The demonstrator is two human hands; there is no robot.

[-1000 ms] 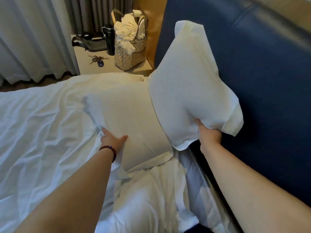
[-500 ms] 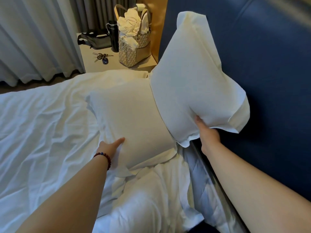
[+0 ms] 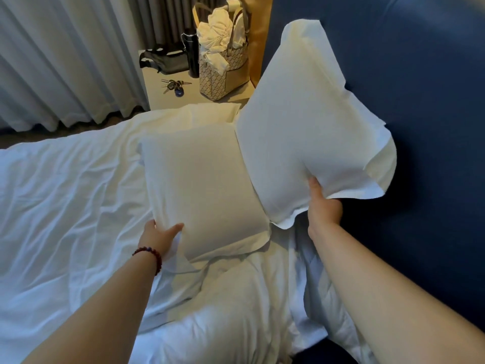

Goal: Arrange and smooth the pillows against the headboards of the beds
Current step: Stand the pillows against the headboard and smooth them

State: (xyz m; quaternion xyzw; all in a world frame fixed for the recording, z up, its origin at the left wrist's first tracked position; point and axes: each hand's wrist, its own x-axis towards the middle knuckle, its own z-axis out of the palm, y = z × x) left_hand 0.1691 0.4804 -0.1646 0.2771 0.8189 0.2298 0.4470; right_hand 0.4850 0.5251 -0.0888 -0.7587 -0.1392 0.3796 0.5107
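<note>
rumpled white bedding (image 3: pixel 65 206) fills the near and left of the view; both forearms are cut off by the lower frame edge. left hand (image 3: pixel 160 236), with a beaded bracelet (image 3: pixel 149 254) at the wrist, grasps the near corner of the flat pillow (image 3: pixel 199 185): thumb on top, fingers hidden underneath. right hand (image 3: pixel 324 206) grasps the lower edge of the raised pillow (image 3: pixel 301 132): thumb pressed into the front, fingers hidden behind. flat pillow lies on the bed, smooth, its right side overlapped by the raised one. raised pillow is tilted up in front of the blue headboard (image 3: pixel 420 114); contact with it cannot be confirmed. its case flap hangs loose at the right. beyond, a nightstand (image 3: pixel 157 101) carries keys (image 3: pixel 175 85), a dark flask (image 3: pixel 193 56), a black pouch (image 3: pixel 165 61) and a patterned bag (image 3: pixel 225 72) stuffed with white cloth, its top cut off. pale curtains (image 3: pixel 65 61) hang at far left.
</note>
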